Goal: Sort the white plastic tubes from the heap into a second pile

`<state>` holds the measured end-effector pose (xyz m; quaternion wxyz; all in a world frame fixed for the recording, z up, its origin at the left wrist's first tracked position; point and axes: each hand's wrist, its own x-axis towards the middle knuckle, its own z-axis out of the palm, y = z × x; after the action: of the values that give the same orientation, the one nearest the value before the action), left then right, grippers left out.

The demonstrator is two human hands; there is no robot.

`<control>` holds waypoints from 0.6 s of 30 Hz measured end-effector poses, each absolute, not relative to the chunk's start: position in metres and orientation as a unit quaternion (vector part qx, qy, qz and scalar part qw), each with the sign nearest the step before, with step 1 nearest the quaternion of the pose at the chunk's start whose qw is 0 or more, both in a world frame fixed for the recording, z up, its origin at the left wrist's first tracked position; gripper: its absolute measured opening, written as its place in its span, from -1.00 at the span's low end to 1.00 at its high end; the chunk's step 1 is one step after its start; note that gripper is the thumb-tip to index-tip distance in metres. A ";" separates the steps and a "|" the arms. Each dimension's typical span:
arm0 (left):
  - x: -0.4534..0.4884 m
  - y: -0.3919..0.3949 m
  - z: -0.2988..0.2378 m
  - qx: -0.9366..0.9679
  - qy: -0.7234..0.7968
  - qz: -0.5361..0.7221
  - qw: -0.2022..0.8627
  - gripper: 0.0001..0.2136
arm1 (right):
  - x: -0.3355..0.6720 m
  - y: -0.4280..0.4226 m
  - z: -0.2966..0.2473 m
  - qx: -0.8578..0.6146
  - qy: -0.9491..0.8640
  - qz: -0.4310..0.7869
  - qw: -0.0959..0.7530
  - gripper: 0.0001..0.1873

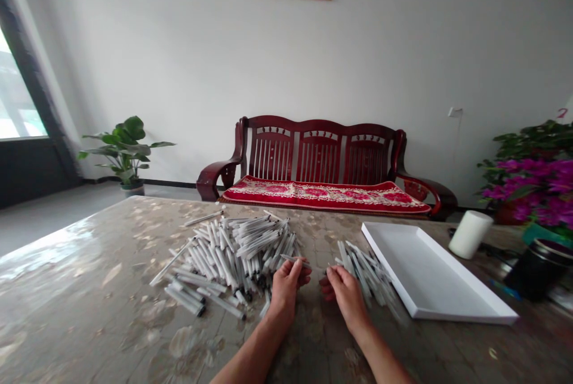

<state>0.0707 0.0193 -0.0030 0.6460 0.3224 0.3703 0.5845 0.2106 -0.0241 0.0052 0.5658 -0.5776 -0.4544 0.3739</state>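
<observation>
A large loose pile of white pens (224,249) with dark ends lies on the table in front of me and to the left. At the pile's right edge my left hand (285,288) is closed, pinching a slim pen (293,260) between thumb and fingers. Just across a small gap, my right hand (345,295) is also closed in a pinch; what sits at its fingertips is too small and blurred to name. Beside and behind that hand lies a smaller bunch of pens (364,267), reaching the white tray's left side.
A shallow white tray (423,295) rests on the patterned table (147,348) at right. Past it stand a white roll (471,234), a dark jar (539,270) and purple flowers (537,184). A red wooden bench (320,154) is behind the table, with a potted plant (128,148) farther left.
</observation>
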 end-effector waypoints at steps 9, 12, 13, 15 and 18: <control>0.072 0.020 -0.003 0.297 0.373 0.574 0.666 -0.51 | 0.218 -0.020 -0.004 -0.605 -0.498 0.315 0.535 -0.60; 0.073 0.020 -0.002 0.287 0.377 0.575 0.667 -0.52 | 0.218 -0.021 -0.005 -0.598 -0.514 0.284 0.545 -0.61; 0.073 0.020 -0.002 0.284 0.378 0.575 0.668 -0.53 | 0.218 -0.021 -0.005 -0.597 -0.516 0.276 0.549 -0.61; 0.073 0.021 -0.001 0.277 0.375 0.573 0.674 -0.54 | 0.217 -0.021 -0.005 -0.593 -0.520 0.268 0.553 -0.62; 0.072 0.022 -0.001 0.263 0.370 0.575 0.680 -0.57 | 0.214 -0.020 -0.004 -0.583 -0.524 0.254 0.567 -0.63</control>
<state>0.0719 0.0218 -0.0009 0.6805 0.2634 0.3699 0.5751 0.2142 -0.0203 -0.0041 0.5667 -0.5832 -0.5236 0.2543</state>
